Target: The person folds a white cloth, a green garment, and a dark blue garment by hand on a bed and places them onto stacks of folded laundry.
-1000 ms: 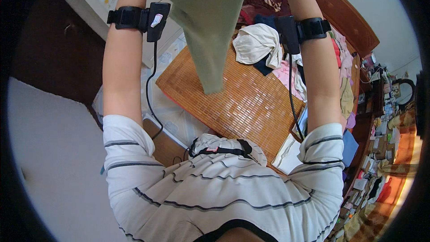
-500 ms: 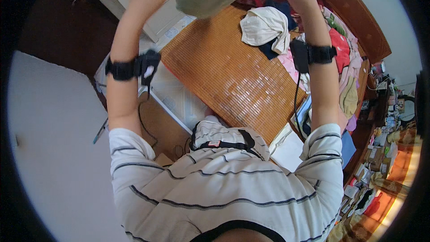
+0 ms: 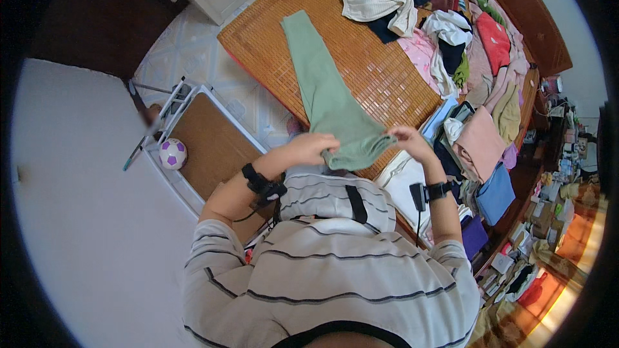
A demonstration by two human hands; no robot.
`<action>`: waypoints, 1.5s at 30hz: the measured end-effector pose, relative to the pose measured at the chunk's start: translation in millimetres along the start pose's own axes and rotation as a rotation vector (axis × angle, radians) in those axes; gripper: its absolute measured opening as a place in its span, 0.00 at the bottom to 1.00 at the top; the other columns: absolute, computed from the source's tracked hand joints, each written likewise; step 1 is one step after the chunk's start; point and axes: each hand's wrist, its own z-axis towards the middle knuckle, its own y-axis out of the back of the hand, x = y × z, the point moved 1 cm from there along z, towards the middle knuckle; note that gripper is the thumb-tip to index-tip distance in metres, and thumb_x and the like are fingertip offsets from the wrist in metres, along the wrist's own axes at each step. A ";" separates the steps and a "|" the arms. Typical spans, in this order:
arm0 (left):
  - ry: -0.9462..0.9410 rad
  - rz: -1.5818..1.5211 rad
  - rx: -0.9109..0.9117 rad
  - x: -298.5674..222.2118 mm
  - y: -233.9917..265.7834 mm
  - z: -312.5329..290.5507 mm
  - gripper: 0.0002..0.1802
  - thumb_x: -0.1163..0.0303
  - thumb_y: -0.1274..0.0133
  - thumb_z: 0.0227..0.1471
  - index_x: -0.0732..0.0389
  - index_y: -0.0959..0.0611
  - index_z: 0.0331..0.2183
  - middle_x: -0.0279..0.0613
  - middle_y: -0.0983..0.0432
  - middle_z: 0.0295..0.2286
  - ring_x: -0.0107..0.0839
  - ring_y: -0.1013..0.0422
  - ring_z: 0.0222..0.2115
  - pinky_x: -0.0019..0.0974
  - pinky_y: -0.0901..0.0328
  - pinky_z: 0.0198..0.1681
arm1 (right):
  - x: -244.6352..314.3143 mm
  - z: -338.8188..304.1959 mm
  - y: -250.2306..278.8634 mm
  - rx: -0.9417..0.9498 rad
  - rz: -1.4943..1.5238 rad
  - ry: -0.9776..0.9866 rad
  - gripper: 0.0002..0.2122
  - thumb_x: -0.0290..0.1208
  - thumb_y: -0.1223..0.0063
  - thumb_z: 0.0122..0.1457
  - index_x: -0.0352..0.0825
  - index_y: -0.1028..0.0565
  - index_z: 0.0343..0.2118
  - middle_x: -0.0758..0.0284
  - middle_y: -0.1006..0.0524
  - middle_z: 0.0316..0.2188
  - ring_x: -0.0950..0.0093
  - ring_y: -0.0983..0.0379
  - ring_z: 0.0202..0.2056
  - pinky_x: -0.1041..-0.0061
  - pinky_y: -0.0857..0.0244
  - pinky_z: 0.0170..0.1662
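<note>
A pair of light green trousers (image 3: 325,87) lies stretched over the woven bed mat (image 3: 258,38), the legs together and pointing away from me. Their wide waist end is close to my body, lifted a little at the bed's near edge. My left hand (image 3: 314,148) pinches the left corner of that waist end. At its right corner, my right hand (image 3: 411,142) grips the fabric between thumb and fingers. Both wrists carry black straps with small boxes and cables.
Loose clothes, including a cream ribbed garment (image 3: 377,0) and a red one (image 3: 493,42), are heaped along the bed's far right. Folded garments (image 3: 480,145) are stacked at the right edge. A low white-framed table (image 3: 216,145) with a ball (image 3: 173,154) stands at left.
Both hands have come down from high in front of me toward my waist. The green trousers, held up before, now lie along the mat with their waist end in my hands.
</note>
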 end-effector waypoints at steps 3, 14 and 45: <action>0.038 -0.123 0.098 -2.5 -37.2 -5.2 0.14 0.69 0.44 0.36 0.59 0.31 0.28 0.43 0.34 0.25 0.43 0.34 0.29 0.39 0.40 0.29 | -30.5 -31.9 -6.2 0.009 0.075 -0.236 0.11 0.17 0.46 0.45 0.32 0.27 0.35 0.72 0.25 0.33 0.81 0.30 0.36 0.82 0.37 0.42; 0.252 -0.544 -0.457 90.6 16.8 21.7 0.20 0.66 0.40 0.41 0.64 0.29 0.35 0.39 0.29 0.29 0.26 0.33 0.31 0.31 0.37 0.34 | 27.7 82.8 3.6 -0.253 0.177 -0.068 0.07 0.26 0.48 0.53 0.30 0.28 0.35 0.70 0.27 0.21 0.82 0.31 0.21 0.84 0.35 0.27; 1.244 -0.717 -0.572 277.6 -106.3 43.3 0.44 0.54 0.36 0.35 0.65 0.45 0.43 0.56 0.38 0.42 0.41 0.38 0.44 0.38 0.41 0.43 | -220.5 214.8 -32.3 -0.609 -0.475 -0.670 0.31 0.39 0.37 0.41 0.26 0.36 0.46 0.47 0.30 0.38 0.54 0.33 0.42 0.64 0.39 0.44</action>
